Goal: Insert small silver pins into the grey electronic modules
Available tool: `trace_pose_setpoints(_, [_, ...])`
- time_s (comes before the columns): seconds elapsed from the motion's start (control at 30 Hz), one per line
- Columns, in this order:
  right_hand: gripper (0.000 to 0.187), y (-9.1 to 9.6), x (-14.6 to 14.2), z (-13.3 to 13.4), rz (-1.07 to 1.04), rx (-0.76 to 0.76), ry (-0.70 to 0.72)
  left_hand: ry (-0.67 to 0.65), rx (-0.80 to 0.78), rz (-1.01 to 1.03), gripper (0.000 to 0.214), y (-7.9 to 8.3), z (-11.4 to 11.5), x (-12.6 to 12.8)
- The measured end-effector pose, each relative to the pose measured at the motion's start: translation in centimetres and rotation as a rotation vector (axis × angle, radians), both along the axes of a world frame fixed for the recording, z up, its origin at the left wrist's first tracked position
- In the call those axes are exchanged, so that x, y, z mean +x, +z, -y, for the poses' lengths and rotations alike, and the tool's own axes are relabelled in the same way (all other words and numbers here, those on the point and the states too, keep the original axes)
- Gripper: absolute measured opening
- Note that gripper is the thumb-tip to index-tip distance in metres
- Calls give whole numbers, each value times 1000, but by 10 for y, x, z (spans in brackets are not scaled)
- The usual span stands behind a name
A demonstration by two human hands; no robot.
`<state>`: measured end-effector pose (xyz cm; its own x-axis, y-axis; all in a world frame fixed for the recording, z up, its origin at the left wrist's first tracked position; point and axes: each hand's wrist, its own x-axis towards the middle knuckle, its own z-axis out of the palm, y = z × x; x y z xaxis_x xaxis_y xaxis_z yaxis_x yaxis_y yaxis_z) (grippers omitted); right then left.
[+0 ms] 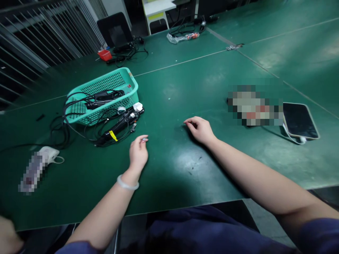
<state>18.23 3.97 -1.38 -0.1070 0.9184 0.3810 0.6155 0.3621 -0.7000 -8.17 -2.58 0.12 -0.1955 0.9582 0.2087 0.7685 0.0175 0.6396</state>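
Observation:
My left hand (138,152), with a pale bangle (128,183) at the wrist, is closed over the green table. A small pale glint shows at its fingertips; I cannot tell what it is. Just beyond that hand lies a bundle of black corded tools (120,126) with a yellow tag (113,135), apart from the fingers. My right hand (200,129) rests on the table to the right, fingers curled in and thumb near the index finger, with nothing visible in them.
A turquoise basket (134,83) holds more black corded tools. A phone (300,120) with a white cable lies right, beside a blurred-out object (250,106). A white device (49,154) is left. A red box (105,55) and cables sit farther back. Someone's arm (9,233) shows lower left.

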Motion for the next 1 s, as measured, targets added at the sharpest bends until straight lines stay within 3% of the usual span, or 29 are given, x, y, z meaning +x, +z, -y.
trace_pose_setpoints(0.1, [18,-1,0,1,25,-40,45,-154,-24,165,28,-2,-14,50])
trace_pose_setpoints(0.17, [18,0,1,3,53,-62,119,-192,-68,515,26,2,-22,74])
trace_pose_setpoints(0.23, [18,3,2,6,91,-80,210,-167,-61,719,24,6,-27,87])
trace_pose_setpoints(0.4, [27,13,0,15,197,-136,370,-65,-54,1015,21,6,-26,91])
trace_pose_setpoints(0.53, [36,15,-12,21,274,-125,367,-227,-148,1239,20,1,-24,98])
trace_pose_setpoints(0.67, [26,12,-21,22,296,-132,278,-285,-196,1398,19,3,-30,97])
trace_pose_setpoints(0.77, [18,13,-18,20,242,-142,311,-236,-195,1447,19,3,-35,89])
trace_pose_setpoints(1.0, [23,26,-7,24,160,-227,512,-202,-201,1420,16,-3,-37,86])
